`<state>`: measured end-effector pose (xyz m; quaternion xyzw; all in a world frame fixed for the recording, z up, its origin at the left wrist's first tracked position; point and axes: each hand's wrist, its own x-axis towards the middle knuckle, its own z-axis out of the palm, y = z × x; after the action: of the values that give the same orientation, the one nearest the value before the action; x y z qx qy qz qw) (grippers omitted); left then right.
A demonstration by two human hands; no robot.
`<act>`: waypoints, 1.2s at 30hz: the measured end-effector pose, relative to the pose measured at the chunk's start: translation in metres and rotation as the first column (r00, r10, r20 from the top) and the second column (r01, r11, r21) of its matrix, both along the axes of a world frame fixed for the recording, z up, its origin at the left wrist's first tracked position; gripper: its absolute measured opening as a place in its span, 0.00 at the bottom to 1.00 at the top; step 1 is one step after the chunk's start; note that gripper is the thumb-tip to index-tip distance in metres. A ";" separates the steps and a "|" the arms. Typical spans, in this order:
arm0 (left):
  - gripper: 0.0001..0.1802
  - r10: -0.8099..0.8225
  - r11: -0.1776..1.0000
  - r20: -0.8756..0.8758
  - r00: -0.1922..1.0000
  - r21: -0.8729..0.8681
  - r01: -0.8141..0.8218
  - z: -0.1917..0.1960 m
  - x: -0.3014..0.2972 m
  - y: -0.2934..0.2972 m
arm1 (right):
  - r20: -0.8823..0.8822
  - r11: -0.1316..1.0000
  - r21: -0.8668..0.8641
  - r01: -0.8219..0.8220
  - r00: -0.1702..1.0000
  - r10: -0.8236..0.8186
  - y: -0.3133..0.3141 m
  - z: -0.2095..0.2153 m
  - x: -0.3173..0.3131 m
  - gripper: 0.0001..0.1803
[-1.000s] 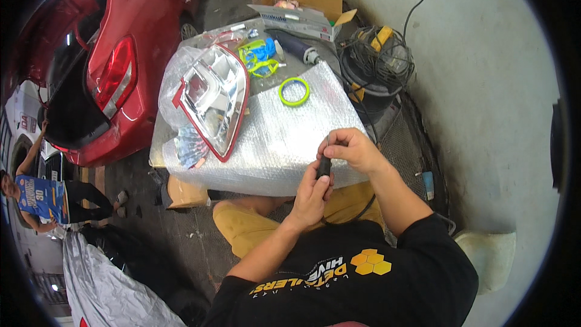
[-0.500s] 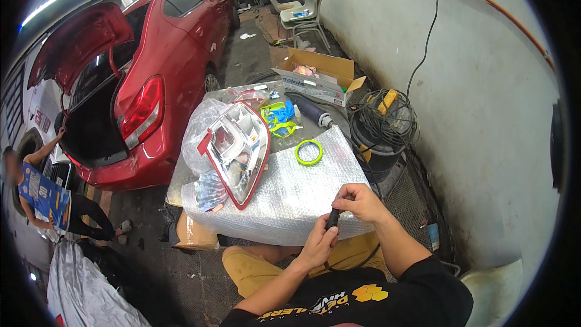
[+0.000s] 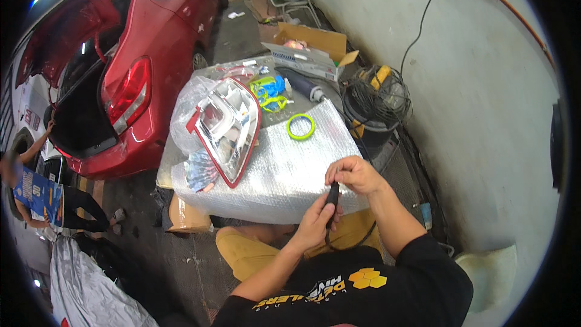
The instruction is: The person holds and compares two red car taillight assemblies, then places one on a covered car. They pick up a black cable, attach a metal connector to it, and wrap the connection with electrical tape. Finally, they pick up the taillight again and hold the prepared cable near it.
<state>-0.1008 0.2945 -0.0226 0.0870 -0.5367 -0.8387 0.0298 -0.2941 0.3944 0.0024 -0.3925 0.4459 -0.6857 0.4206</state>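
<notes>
My left hand [image 3: 316, 219] is closed around a slim black handpiece [image 3: 332, 195] with a dark cord looping from its lower end, held upright over my lap at the table's near edge. My right hand [image 3: 358, 175] pinches at the handpiece's upper tip; a small pale piece seems to show between its fingers, too small to name. A car tail light housing [image 3: 257, 139] with a red rim lies to the left on silver bubble foil [image 3: 284, 175]. Beyond my hands is a lime-green tape roll [image 3: 288, 127]. A tie-dyed cloth [image 3: 200, 169] lies beside the housing.
Farther back on the table are lime-and-blue safety goggles [image 3: 269, 91] and a dark cylindrical power tool [image 3: 299, 85]. An open cardboard box [image 3: 308, 63] and a cable-topped bucket [image 3: 375, 112] stand behind. A red car [image 3: 145, 109] with raised trunk and another person [image 3: 39, 191] are left.
My right hand has shifted to the handpiece's very tip, and more of the black body shows between my hands. The whole view has swung slightly; things on the table stay put.
</notes>
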 end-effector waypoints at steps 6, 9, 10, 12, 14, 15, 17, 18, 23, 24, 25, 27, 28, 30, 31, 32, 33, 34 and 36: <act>0.25 0.047 0.990 0.112 0.993 0.127 -0.062 0.010 -0.005 0.002 | -0.135 0.992 0.078 0.104 0.987 -0.092 -0.005 0.017 0.002 0.14; 0.23 -0.018 0.971 0.017 1.000 0.237 0.014 0.018 -0.007 -0.001 | -0.041 1.000 0.020 0.020 0.999 -0.020 0.002 0.029 0.002 0.13; 0.23 -0.030 0.964 0.014 0.999 0.266 0.026 0.021 -0.008 0.000 | -0.021 1.000 0.016 -0.006 1.000 0.006 0.005 0.035 -0.002 0.13; 0.24 -0.049 0.946 0.009 0.999 0.322 0.043 0.022 -0.007 0.004 | -0.035 0.998 0.048 -0.037 0.999 0.039 0.009 0.035 -0.005 0.11; 0.24 -0.064 0.958 0.007 0.998 0.280 0.060 0.020 -0.010 0.004 | -0.049 0.997 0.041 -0.058 0.997 0.060 0.010 0.032 -0.010 0.09; 0.24 -0.070 0.964 0.006 0.998 0.259 0.066 0.019 -0.011 0.005 | -0.059 0.998 0.057 -0.030 0.998 0.033 0.010 0.029 -0.009 0.08; 0.25 -0.057 0.972 0.017 0.998 0.229 0.051 0.017 -0.013 0.004 | -0.087 0.996 0.089 0.020 0.996 -0.012 0.008 0.025 -0.005 0.08; 0.26 -0.048 0.976 0.022 0.999 0.214 0.042 0.017 -0.013 0.004 | -0.104 0.994 0.104 0.039 0.994 -0.028 0.010 0.025 -0.003 0.09; 0.26 -0.100 0.970 0.040 0.994 0.227 0.088 0.020 -0.009 0.006 | 0.061 0.997 0.001 -0.071 0.996 0.071 0.022 0.026 -0.003 0.14; 0.26 -0.114 0.967 0.043 0.993 0.233 0.101 0.021 -0.008 0.007 | 0.005 0.994 -0.007 -0.108 0.994 0.108 0.025 0.020 -0.007 0.17; 0.26 -0.131 0.966 0.032 0.991 0.228 0.121 0.022 -0.007 0.007 | 0.037 0.993 -0.003 -0.117 0.992 0.117 0.028 0.017 -0.007 0.16; 0.26 -0.167 0.963 0.011 0.986 0.216 0.161 0.025 -0.006 0.008 | 0.099 0.991 0.004 -0.135 0.986 0.134 0.033 0.014 -0.001 0.16; 0.25 -0.177 0.963 -0.028 0.984 0.201 0.179 0.024 -0.006 0.008 | 0.066 0.990 -0.017 -0.141 0.988 0.142 0.033 0.013 -0.002 0.13; 0.24 -0.194 0.962 0.002 0.981 0.198 0.189 0.020 -0.005 0.009 | 0.052 0.997 -0.022 -0.076 0.996 0.077 0.037 0.010 -0.001 0.10; 0.23 -0.200 0.961 0.016 0.980 0.198 0.193 0.018 -0.004 0.009 | 0.044 0.999 -0.022 -0.046 0.998 0.047 0.039 0.010 0.002 0.09; 0.22 -0.185 0.971 0.008 0.983 0.156 0.182 0.016 -0.004 0.010 | 0.045 1.000 -0.002 -0.019 0.999 0.019 0.040 0.012 0.006 0.08; 0.22 -0.171 0.979 -0.001 0.985 0.115 0.169 0.015 -0.003 0.011 | 0.045 1.000 0.019 0.009 0.999 -0.009 0.042 0.015 0.011 0.07; 0.21 -0.161 0.984 -0.008 0.987 0.075 0.161 0.014 -0.003 0.012 | 0.047 0.998 0.041 0.041 0.998 -0.042 0.044 0.017 0.014 0.06; 0.19 -0.150 0.988 0.018 0.988 0.049 0.149 0.009 -0.004 0.012 | 0.027 0.996 0.054 0.072 0.997 -0.074 0.045 0.018 0.016 0.06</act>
<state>-0.1046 0.3070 -0.0132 0.0562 -0.5221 -0.8501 -0.0412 -0.2777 0.4392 0.0207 -0.3547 0.4716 -0.6943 0.4119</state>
